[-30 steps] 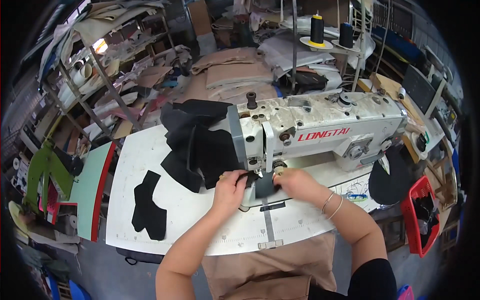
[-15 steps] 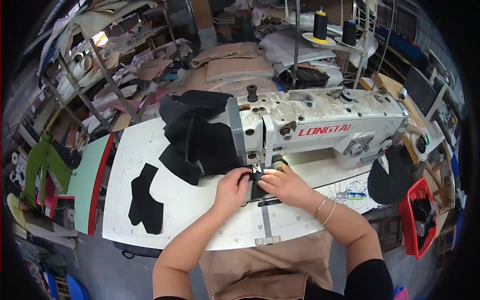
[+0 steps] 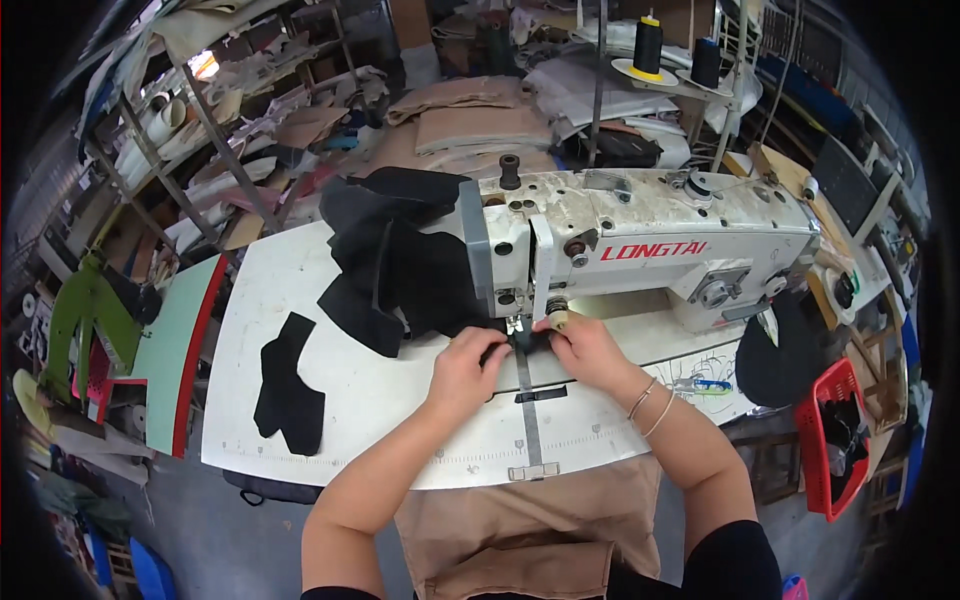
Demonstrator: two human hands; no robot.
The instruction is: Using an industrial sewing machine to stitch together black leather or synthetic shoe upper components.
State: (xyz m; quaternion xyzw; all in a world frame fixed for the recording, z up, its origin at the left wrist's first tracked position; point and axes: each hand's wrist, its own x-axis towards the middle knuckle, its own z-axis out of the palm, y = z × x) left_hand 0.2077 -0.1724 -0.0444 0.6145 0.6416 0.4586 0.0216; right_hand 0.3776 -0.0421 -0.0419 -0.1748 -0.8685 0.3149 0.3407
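A black fabric piece (image 3: 535,342) lies under the presser foot (image 3: 515,325) of a white sewing machine (image 3: 640,230). To the left of the foot, my left hand (image 3: 465,368) is closed, thumb and fingers pinching the fabric's dark edge. My right hand (image 3: 590,352) sits just right of the foot with bent fingers closed at the fabric's other side; its fingertips are partly hidden. Behind my left hand rests a pile of black fabric pieces (image 3: 425,285). A separate black cut piece (image 3: 290,390) lies flat at the left of the white table (image 3: 385,430).
Blue-handled thread snips (image 3: 705,386) lie on the table right of my forearm. A red basket (image 3: 825,440) with dark scraps stands at the right. Two thread cones (image 3: 648,48) stand behind the machine. A green-topped, red-edged table (image 3: 180,345) is at the left.
The black piece has moved further under the foot, baring the grey strip in front. My right hand has shifted slightly right and its fingers have bent. The whole view has tilted slightly.
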